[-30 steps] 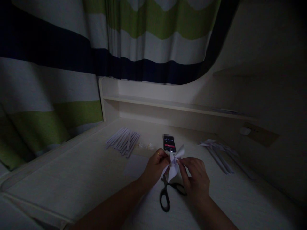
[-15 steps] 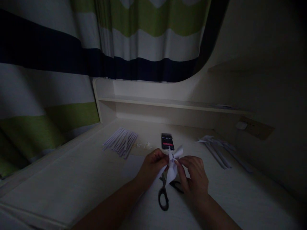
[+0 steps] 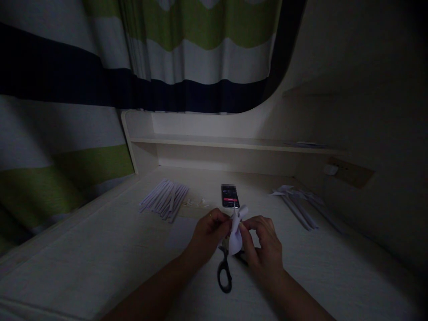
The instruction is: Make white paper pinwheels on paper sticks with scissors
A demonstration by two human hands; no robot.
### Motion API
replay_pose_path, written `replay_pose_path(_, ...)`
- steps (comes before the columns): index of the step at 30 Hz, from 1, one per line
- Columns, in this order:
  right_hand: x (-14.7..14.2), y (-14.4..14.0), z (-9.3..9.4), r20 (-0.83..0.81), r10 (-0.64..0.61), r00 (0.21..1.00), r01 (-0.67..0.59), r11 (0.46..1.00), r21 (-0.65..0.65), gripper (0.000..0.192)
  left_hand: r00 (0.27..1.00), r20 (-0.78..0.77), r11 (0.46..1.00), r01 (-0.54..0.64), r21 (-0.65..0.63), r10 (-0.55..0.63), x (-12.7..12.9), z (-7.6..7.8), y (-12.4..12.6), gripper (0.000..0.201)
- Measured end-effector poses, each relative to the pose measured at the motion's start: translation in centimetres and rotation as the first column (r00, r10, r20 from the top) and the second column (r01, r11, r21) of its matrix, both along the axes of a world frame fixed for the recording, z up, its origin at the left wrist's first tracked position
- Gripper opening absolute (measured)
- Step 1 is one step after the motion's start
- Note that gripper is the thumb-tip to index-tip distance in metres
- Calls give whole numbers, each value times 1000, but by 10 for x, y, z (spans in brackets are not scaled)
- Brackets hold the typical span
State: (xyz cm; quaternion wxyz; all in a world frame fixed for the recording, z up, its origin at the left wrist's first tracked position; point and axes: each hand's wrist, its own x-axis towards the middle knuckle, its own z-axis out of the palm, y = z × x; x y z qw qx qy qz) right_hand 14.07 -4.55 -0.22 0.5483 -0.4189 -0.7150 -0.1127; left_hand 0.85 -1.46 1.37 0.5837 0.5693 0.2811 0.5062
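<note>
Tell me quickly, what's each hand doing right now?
Left hand: closed, pinching the white paper pinwheel.
Right hand: closed, pinching it from the other side.

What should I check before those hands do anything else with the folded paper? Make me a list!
1. Left hand holding the folded paper: ok, it grips the side nearest it.
2. Right hand holding it too: ok, thumb and finger pinch the other side.
3. Scissors out of the way: not ok, they lie on the table close to the hands, partly hidden by the paper.
4. Scissor tips pointing safely: cannot tell, they are hidden.
5. Paper sticks clear of the hands: ok, piled off to the left.
6. Good light: not ok, the picture is quite dark.
</note>
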Motion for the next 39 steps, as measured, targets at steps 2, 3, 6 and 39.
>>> replay_pose_path(2,1,1,0,31,-1,1000,1,1000,6,8,1000,-7,1000,-8,-5,8,-1,1,1,18)
replay_pose_path(3,2,2,0,55,-2,998,1,1000,18,8,1000,-4,1000,-12,-18,11,-1,2,1,18)
replay_pose_path(6,6,7,0,161,-15,987,3,997,75,9,999,-1,998,-33,-60,33,-2,2,5,18)
replay_pose_path(39,-1,5,-10,-80,50,996,-63,983,-174,5,975,-151,971,-133,200,164,-8,-6,10,13)
